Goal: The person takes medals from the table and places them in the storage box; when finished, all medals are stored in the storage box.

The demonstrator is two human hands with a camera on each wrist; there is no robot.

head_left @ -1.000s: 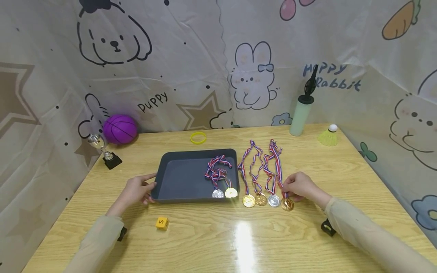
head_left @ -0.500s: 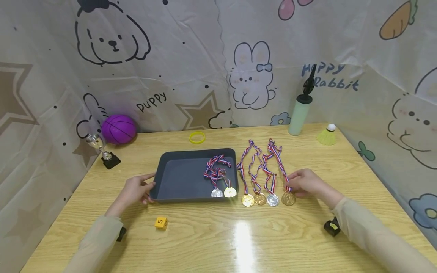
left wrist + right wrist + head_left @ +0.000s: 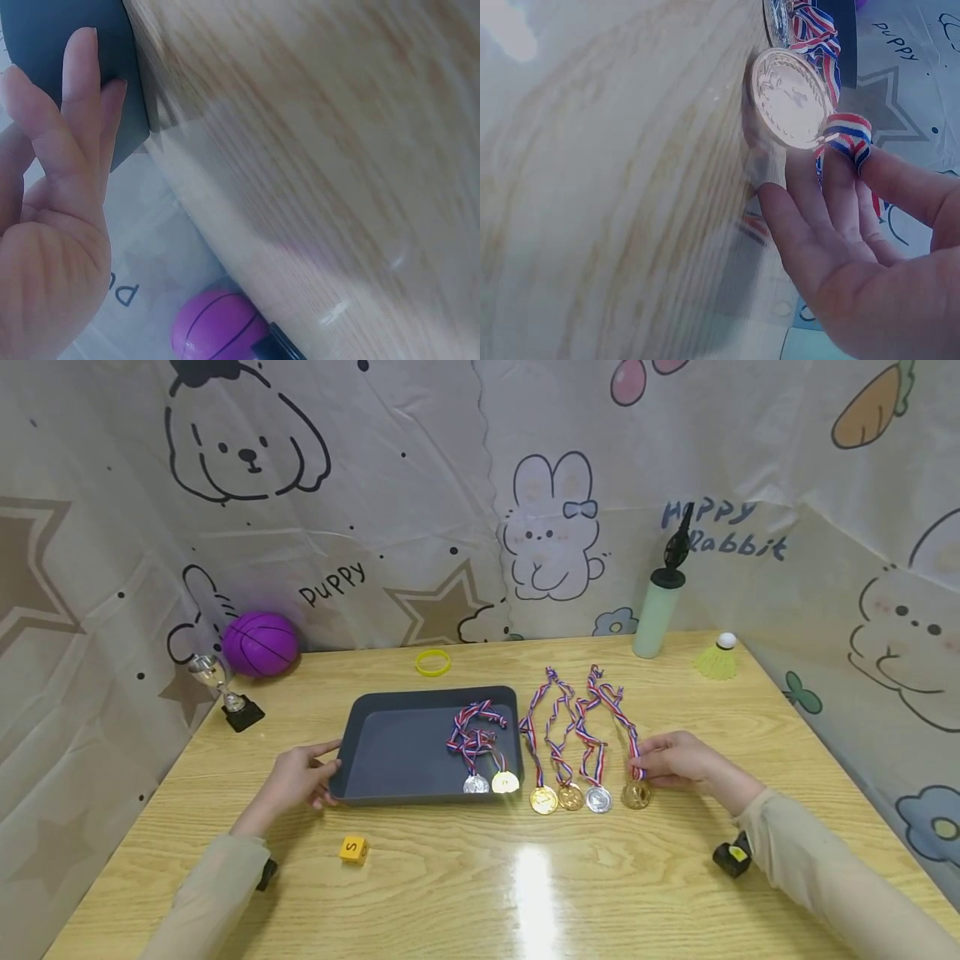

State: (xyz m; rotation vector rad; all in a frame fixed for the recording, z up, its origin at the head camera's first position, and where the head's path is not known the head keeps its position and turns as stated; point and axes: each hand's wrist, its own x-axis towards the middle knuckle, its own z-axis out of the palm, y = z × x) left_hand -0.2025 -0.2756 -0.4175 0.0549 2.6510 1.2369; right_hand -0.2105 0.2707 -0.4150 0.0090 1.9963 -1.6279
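Observation:
My right hand point(image 3: 675, 760) pinches the striped ribbon point(image 3: 851, 133) of a bronze medal point(image 3: 791, 97) between thumb and fingers, just above the disc, at the right end of a row. Beside it lie a silver medal point(image 3: 598, 799), another bronze-toned medal point(image 3: 571, 797) and a gold medal point(image 3: 543, 800), ribbons stretched towards the back. The dark grey tray point(image 3: 405, 800) holds a silver medal point(image 3: 476, 784) and a gold medal point(image 3: 505, 782) on its right side, their ribbons bunched behind. My left hand point(image 3: 298, 777) touches the tray's left side with fairly straight fingers.
A yellow letter cube point(image 3: 354, 850) lies in front of the tray. Towards the back are a trophy cup point(image 3: 234, 700), a purple ball point(image 3: 261, 645), a yellow wristband point(image 3: 432, 662), a green hand pump point(image 3: 658, 614) and a yellow shuttlecock point(image 3: 717, 657).
My right hand has shifted the bronze medal slightly right and drawn its ribbon outward, away from the silver medal beside it. My left hand stays at the tray.

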